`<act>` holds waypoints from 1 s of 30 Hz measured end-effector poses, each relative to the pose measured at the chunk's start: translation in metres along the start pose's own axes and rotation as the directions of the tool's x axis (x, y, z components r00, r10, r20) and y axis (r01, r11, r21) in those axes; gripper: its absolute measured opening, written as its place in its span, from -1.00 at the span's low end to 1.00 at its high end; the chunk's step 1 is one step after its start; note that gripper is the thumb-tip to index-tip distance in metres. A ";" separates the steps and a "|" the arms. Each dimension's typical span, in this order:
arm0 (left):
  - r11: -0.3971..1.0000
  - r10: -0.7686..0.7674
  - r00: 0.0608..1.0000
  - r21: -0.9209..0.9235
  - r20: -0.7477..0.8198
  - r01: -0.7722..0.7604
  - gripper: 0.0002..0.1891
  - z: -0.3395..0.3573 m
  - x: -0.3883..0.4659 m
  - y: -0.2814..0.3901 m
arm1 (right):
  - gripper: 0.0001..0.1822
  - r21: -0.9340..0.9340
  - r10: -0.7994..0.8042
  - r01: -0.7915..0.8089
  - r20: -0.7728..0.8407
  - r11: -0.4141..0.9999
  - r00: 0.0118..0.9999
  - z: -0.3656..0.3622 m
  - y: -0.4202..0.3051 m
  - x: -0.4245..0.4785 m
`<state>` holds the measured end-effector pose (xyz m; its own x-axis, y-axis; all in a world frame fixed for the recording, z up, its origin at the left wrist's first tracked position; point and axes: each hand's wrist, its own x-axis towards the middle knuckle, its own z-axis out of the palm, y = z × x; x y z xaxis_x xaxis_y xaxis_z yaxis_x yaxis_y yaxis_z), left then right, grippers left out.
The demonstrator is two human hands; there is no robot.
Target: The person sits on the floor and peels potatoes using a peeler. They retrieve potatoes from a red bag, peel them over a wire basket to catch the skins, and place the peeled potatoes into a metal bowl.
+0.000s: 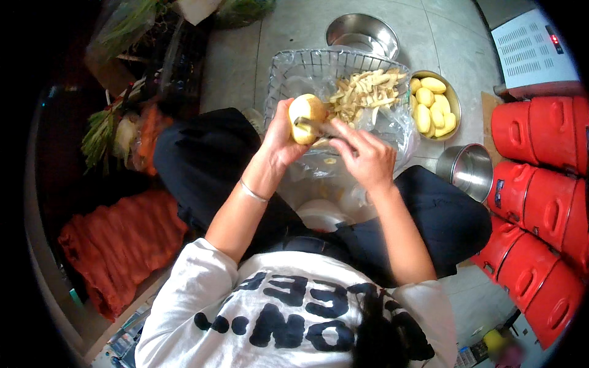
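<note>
My left hand (279,133) holds a partly peeled potato (307,110) over the near left side of a wire basket (294,57) lined with clear plastic. In my right hand (368,154) is a peeler (322,128), somewhat blurred, whose dark tip lies against the potato. Peelings (363,94) are heaped inside the basket, mostly at its right. Just right of the basket stands a round metal bowl (455,92) holding several peeled potatoes (432,110).
Metal bowls stand behind the basket (391,39) and near my right knee (487,177). Red lidded containers (511,133) are stacked at the right, below a vented white appliance (529,50). Leafy vegetables (99,133) and a red mesh sack (133,244) lie at the left.
</note>
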<state>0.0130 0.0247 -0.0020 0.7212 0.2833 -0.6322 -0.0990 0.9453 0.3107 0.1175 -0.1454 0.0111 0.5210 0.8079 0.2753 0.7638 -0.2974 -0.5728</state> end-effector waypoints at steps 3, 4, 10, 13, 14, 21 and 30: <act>0.994 -0.109 0.979 0.052 0.172 0.101 -0.46 -0.012 0.000 -0.002 | -0.59 -0.014 0.105 -0.106 -0.043 0.994 0.994 0.008 0.026 0.017; 0.988 -0.130 0.979 0.099 0.158 0.115 -0.48 -0.007 -0.004 -0.004 | -0.60 -0.077 0.157 -0.157 0.001 0.985 0.988 0.005 0.033 0.021; 0.977 0.058 0.998 0.205 -0.001 -0.057 -0.50 0.007 -0.007 -0.004 | -0.59 0.102 0.184 -0.173 -0.103 0.980 0.978 0.001 0.018 0.013; 0.977 0.089 0.995 0.199 -0.039 -0.079 -0.51 0.006 -0.006 -0.007 | -0.58 0.060 0.061 -0.056 -0.091 0.997 0.994 0.006 0.006 0.008; 0.977 0.079 0.997 0.203 -0.020 -0.073 -0.51 0.003 -0.006 -0.007 | -0.58 0.043 0.095 -0.091 -0.094 0.995 0.991 0.009 0.010 0.010; 0.991 0.054 0.998 0.117 0.033 -0.058 -0.52 0.006 -0.007 0.000 | -0.58 0.102 0.288 -0.283 -0.041 0.954 0.957 0.002 0.021 0.013; 0.998 -0.048 0.990 -0.022 0.135 0.051 -0.52 -0.020 0.012 0.004 | -0.58 0.136 0.217 -0.216 0.014 0.967 0.976 0.012 0.017 0.009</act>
<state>0.0073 0.0355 -0.0225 0.8112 0.2133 -0.5445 -0.0767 0.9619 0.2625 0.1306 -0.1372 -0.0052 0.6687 0.7314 0.1338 0.5736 -0.3929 -0.7187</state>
